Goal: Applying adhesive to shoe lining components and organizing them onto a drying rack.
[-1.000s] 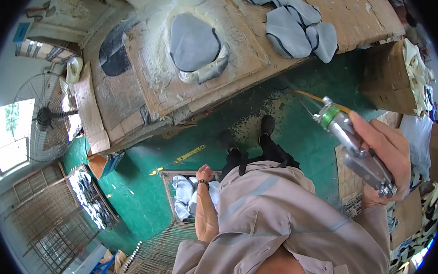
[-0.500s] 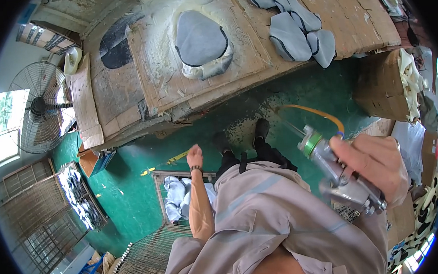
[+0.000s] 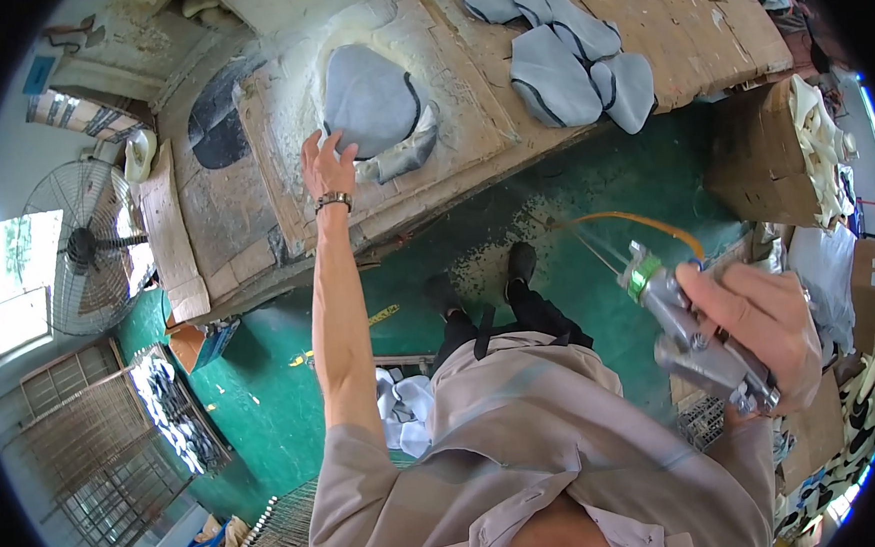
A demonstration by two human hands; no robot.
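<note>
My right hand is closed around a metal spray gun with a green ring, held out over the floor. An orange hose shows behind it. At the workbench my left hand reaches forward with fingers apart, its fingertips at the near left edge of a grey fabric piece with dark trim. Whether they touch it, I cannot tell. That piece lies on another grey piece, mostly hidden beneath it. Both rest on a cardboard sheet crusted with yellowish residue.
Several similar grey pieces lie farther right on the bench. A cardboard box full of pale pieces stands at the right. On the left are a large fan and wire racks. Grey pieces sit low beside my body.
My left hand has moved from beside my body, where its fingers were curled, up to the grey piece on the bench. The spray gun stays in my right hand, slightly shifted.
</note>
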